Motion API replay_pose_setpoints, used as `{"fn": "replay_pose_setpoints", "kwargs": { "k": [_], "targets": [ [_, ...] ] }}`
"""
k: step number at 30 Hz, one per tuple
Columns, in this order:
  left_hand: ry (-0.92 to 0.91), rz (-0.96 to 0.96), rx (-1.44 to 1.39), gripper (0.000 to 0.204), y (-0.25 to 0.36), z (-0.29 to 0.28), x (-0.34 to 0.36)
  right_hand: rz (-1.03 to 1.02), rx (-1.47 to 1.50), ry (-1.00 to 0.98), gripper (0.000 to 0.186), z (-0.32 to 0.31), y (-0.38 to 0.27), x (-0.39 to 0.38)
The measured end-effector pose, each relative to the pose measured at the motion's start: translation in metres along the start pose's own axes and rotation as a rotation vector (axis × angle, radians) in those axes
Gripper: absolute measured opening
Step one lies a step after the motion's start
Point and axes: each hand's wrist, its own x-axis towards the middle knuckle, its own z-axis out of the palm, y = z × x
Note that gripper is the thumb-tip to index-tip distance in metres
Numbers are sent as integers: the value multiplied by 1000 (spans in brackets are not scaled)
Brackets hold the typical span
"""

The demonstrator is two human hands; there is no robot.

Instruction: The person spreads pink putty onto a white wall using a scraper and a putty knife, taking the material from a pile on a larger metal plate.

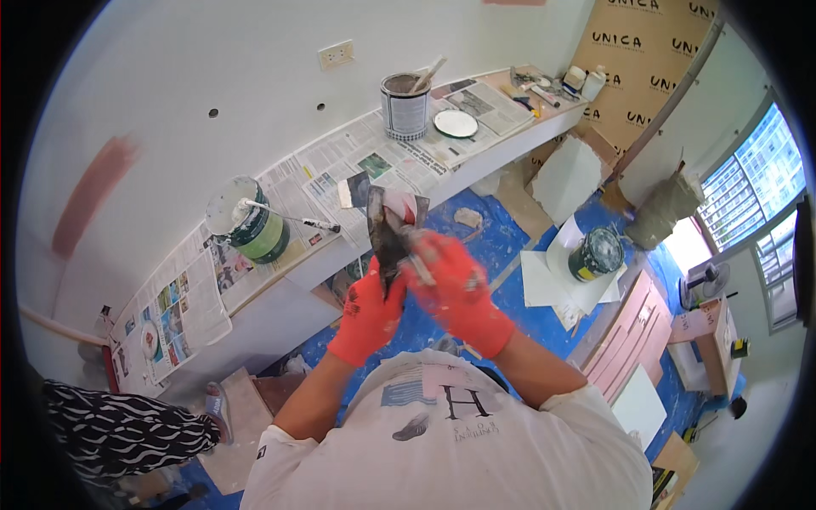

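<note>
Both my hands wear red-orange work gloves. My left hand is closed around the lower end of a dark, stained flat putty plate, held up in front of me. A lump of white and reddish putty lies on its upper part. My right hand, smeared by motion, is closed on a putty knife, whose pale handle shows between the fingers. Its blade meets the plate below the putty, though blur hides the exact contact. Just beyond the plate, a small dark-and-white flat scraper lies on the newspaper.
Newspaper covers a long ledge along the wall. On it stand an open green bucket with a paint roller, a grey can, and a white lid. Blue sheeting covers the floor. Another person's patterned clothing shows lower left.
</note>
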Motion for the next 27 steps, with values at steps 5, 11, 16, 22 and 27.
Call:
{"fn": "replay_pose_setpoints", "kwargs": {
  "k": [5, 11, 16, 22, 27],
  "targets": [
    [17, 127, 112, 34, 5, 7, -5, -5, 30, 56, 28, 1, 20, -4],
    [21, -100, -44, 36, 21, -9, -4, 177, 195, -21, 24, -3, 15, 7],
    [18, -273, -94, 40, 6, -1, -10, -238, 144, -23, 24, 14, 28, -3],
    [94, -305, -289, 34, 20, -15, -13, 17, 132, -176, 24, 19, 0, 2],
    [-4, -486, -426, 37, 33, -44, -9, 39, 146, -167, 24, 40, 9, 4]
  ]
}}
